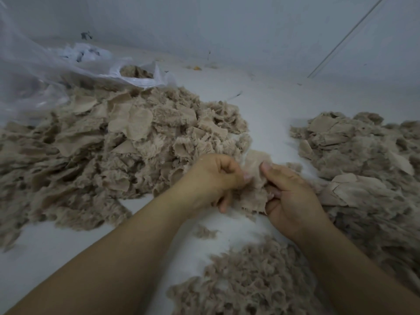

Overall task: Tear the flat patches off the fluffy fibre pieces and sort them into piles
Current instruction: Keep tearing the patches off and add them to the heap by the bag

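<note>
A crumpled clear plastic bag (75, 64) is seen at the far left corner of the pale floor (268, 103). A small orange scrap (196, 68) is seen at the wall (250, 26).

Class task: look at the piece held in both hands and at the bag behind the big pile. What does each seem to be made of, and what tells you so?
Held piece: seems to be a beige woven backing cloth, matt, with a fine grid texture and frayed fluffy fibre at its edges; likely synthetic plush, but that is open. Bag: thin clear plastic film, glossy and crinkled, with the fibre showing through it.
</note>
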A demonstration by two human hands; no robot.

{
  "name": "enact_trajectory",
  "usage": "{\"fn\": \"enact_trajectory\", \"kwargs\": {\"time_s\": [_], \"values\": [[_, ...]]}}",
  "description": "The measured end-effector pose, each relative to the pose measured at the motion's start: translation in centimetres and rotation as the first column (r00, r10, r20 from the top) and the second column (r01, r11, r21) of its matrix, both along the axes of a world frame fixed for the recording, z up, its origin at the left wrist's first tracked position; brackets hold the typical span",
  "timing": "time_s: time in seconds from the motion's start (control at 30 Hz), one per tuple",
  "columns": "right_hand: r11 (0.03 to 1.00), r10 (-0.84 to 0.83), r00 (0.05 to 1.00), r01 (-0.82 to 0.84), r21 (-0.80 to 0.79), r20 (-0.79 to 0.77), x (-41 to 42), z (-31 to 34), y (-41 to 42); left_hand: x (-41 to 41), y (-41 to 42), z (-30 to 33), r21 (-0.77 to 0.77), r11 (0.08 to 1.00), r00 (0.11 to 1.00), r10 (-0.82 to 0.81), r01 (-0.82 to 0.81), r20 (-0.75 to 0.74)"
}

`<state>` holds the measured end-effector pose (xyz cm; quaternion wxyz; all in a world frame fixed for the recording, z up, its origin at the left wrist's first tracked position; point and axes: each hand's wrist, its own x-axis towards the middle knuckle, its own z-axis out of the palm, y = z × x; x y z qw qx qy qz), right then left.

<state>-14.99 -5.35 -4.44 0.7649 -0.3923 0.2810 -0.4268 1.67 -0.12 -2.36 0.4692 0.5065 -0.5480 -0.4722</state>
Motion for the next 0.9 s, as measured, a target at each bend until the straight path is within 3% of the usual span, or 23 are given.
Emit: {"fn": "enact_trajectory", "kwargs": {"time_s": [0.1, 0.23, 0.3, 0.4, 0.47, 0.5, 0.57, 0.67, 0.7, 0.77, 0.83, 0.9], "values": [[0.997, 0.054, 0.999, -0.054, -0.053, -0.001, 0.1, 0.0, 0.2, -0.9, -0.5, -0.7, -0.008, 0.985, 0.98, 0.169, -0.171, -0.105], [0.999, 0.032, 0.999, -0.034, -0.042, -0.032, 0.3, 0.0, 0.2, -1.2, -0.7, -1.1, -0.03, 0.991, 0.985, 0.125, -0.129, -0.117], [1.0, 0.001, 1.0, -0.001, -0.019, -0.012, 0.4, -0.1, 0.0, -1.0, -0.9, -1.0, -0.093, 0.97, 0.964, 0.207, -0.225, -0.165], [0.999, -0.042, 0.999, 0.042, 0.029, 0.0, 0.3, -0.1, -0.3, -0.1, -1.2, -0.4, -0.144, 0.859, 0.822, 0.401, -0.491, -0.405], [0.997, -0.046, 0.999, 0.045, 0.056, 0.008, 0.3, -0.1, -0.3, 0.0, -1.2, -0.3, -0.094, 0.835, 0.741, 0.423, -0.543, -0.522], [0.996, -0.049, 0.999, 0.048, 0.072, 0.014, 0.3, -0.1, -0.4, 0.0, -1.2, -0.7, -0.072, 0.835, 0.747, 0.445, -0.545, -0.495], [0.993, -0.063, 0.997, 0.059, 0.106, 0.037, 0.3, -0.1, -0.5, -0.5, -1.1, -1.4, -0.125, 0.854, 0.849, 0.465, -0.505, -0.251], [0.986, -0.093, 0.994, 0.084, 0.143, 0.052, 0.3, -0.2, -0.6, -1.0, -1.1, -2.0, -0.219, 0.95, 0.952, 0.261, -0.223, 0.162], [0.984, -0.098, 0.994, 0.089, 0.152, 0.053, 0.3, -0.3, -0.7, -1.1, -1.1, -2.1, -0.19, 0.977, 0.948, 0.151, -0.099, 0.281], [0.982, -0.102, 0.993, 0.09, 0.168, 0.066, 0.2, -0.4, -0.7, -1.2, -0.9, -2.3, -0.16, 0.986, 0.854, 0.039, 0.053, 0.519], [0.981, -0.108, 0.992, 0.095, 0.167, 0.072, 0.2, -0.4, -0.8, -1.3, -0.7, -2.3, -0.235, 0.971, 0.829, 0.093, 0.048, 0.552], [0.988, -0.102, 0.994, 0.098, 0.119, 0.032, 0.1, -0.5, -0.8, -1.5, -0.6, -2.2, -0.258, 0.961, 0.933, 0.177, -0.095, 0.315]]}}
